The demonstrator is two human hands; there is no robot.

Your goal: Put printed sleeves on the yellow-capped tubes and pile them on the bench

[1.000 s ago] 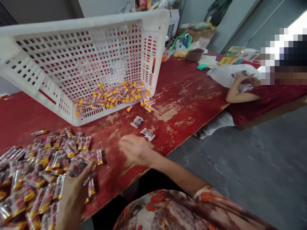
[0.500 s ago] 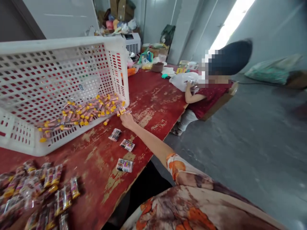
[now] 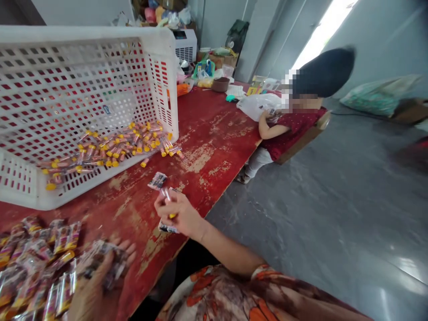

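My right hand [image 3: 179, 213] is closed on a small clear tube with a yellow cap [image 3: 167, 199], held just above the red table [image 3: 214, 133]. A printed packet [image 3: 167, 228] lies under that hand and another packet [image 3: 157, 180] lies just beyond it. My left hand [image 3: 100, 278] rests at the near left, fingers curled over wrapped packets; the blur hides its grip. A pile of wrapped packets [image 3: 36, 263] spreads beside it. A white plastic crate [image 3: 83, 80], tipped on its side, holds several yellow-capped tubes [image 3: 113, 149].
Another person in a red top [image 3: 294, 129] sits at the table's far edge beside a white plastic bag [image 3: 257, 106]. Boxes, a bowl [image 3: 220, 84] and clutter fill the table's far end. Grey floor [image 3: 317, 214] lies to the right.
My right hand reached out to the tubes at the crate's mouth, then came back toward me holding one tube. My left hand is back in view on the packet pile.
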